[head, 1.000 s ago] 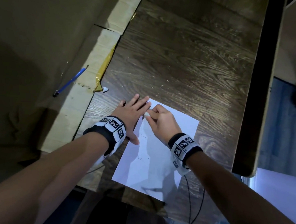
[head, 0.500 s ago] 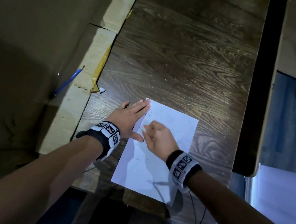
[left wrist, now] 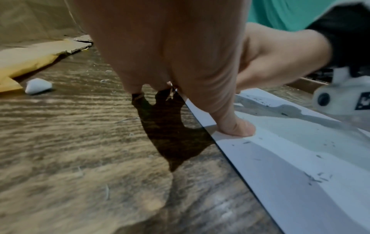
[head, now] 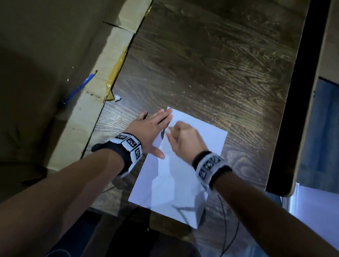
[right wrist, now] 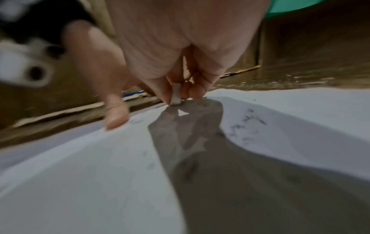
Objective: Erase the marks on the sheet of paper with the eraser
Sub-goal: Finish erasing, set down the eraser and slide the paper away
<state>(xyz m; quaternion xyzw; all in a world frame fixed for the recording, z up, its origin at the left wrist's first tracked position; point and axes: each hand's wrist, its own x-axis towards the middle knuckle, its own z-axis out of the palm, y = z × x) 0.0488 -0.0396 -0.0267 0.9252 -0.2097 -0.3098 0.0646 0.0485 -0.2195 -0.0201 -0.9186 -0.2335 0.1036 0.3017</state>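
Note:
A white sheet of paper [head: 182, 169] lies on the dark wooden table [head: 208, 61], near its front edge. My left hand [head: 154, 127] lies flat with straight fingers across the sheet's left edge, and its thumb [left wrist: 236, 126] presses the paper. My right hand [head: 184, 137] is curled over the sheet's upper left part and pinches a small white eraser [right wrist: 176, 95], whose tip touches the paper. Dark eraser crumbs and faint marks [right wrist: 248, 125] are scattered on the sheet. In the head view the eraser is hidden by the fingers.
A cardboard box flap [head: 99, 88] with yellow tape borders the table on the left, with a blue pen [head: 80, 87] on it. A small white scrap [head: 118, 98] lies near the tape. A black cable [head: 232, 227] hangs at the table's front edge.
My right hand has rubbed back and forth over the sheet's upper left part, near, back, then up again toward the left fingers. The left hand has stayed flat on the paper's edge.

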